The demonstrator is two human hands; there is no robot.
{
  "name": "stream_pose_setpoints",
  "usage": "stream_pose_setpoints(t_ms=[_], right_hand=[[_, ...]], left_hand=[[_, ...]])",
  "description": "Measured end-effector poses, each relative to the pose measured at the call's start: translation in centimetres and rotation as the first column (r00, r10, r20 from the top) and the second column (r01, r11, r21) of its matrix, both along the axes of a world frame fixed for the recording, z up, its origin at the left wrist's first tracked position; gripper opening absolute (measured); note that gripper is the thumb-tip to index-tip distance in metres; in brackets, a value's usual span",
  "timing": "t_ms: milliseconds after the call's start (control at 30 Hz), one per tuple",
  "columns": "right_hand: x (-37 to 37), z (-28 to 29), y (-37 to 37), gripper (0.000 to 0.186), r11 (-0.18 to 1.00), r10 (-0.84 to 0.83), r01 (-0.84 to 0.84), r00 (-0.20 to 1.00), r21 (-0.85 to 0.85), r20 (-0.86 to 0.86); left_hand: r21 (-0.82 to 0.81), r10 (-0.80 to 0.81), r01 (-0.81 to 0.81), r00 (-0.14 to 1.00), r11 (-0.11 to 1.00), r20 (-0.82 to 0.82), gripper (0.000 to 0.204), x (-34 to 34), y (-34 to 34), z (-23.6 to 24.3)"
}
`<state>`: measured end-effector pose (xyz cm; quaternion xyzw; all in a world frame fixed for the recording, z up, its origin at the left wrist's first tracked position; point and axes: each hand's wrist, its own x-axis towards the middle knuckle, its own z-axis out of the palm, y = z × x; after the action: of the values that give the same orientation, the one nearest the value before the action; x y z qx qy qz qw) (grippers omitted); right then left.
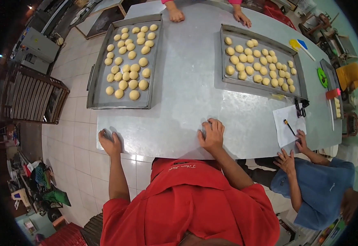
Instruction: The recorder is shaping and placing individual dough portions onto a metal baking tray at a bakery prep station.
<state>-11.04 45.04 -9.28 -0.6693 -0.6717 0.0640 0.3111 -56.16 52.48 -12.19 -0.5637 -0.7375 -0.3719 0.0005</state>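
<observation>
My left hand (pixel 110 143) rests at the near left corner of the metal table (pixel 179 119), thumb and fingers apart, with nothing in it. Farther right, my right hand (pixel 212 135) lies on the near part of the tabletop, fingers loosely bent and thumb apart, also holding nothing. Beyond my left hand stands a metal tray (pixel 99 92) with many round pale dough balls (pixel 134 95). A second tray (pixel 244 85) of dough balls (pixel 249 70) sits at the far right, apart from my right hand.
A co-worker in blue (pixel 316 188) stands at the right, hands by a white paper (pixel 284 127) with a brush (pixel 289 126). Black scissors (pixel 301 109) lie nearby. Another person's hands (pixel 176 15) rest on the far edge. A wooden rack (pixel 37 94) stands left.
</observation>
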Motion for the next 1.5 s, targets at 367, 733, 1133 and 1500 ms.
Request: stream_pose_setpoints(t_ms=[367, 733, 1133, 1500], right_hand=[[-1.4, 0.1, 0.8, 0.035, 1.0, 0.019, -0.018, 0.999, -0.018, 0.037], [-15.9, -0.7, 0.6, 0.053, 0.973, 0.194, -0.189, 0.981, -0.131, 0.024], [-31.0, 1.3, 1.4, 0.051, 0.985, 0.121, -0.094, 0.975, -0.143, 0.189], [-46.8, 0.5, 10.5, 0.035, 0.833, 0.527, -0.553, 0.807, 0.027, 0.267]], left_hand=[[0.02, 0.017, -0.018, 0.999, 1.0, 0.029, 0.038, -0.4, 0.0, -0.2], [0.023, -0.442, 0.445, 0.893, 0.895, -0.084, 0.048, -4.8, -4.8, -0.8], [-0.748, 0.299, 0.016, 0.91, 0.664, 0.286, 0.042, -28.6, -31.7, -21.3], [-0.724, 0.783, -0.364, 0.484, 0.586, 0.39, 0.046, -36.5, -39.2, -21.5]])
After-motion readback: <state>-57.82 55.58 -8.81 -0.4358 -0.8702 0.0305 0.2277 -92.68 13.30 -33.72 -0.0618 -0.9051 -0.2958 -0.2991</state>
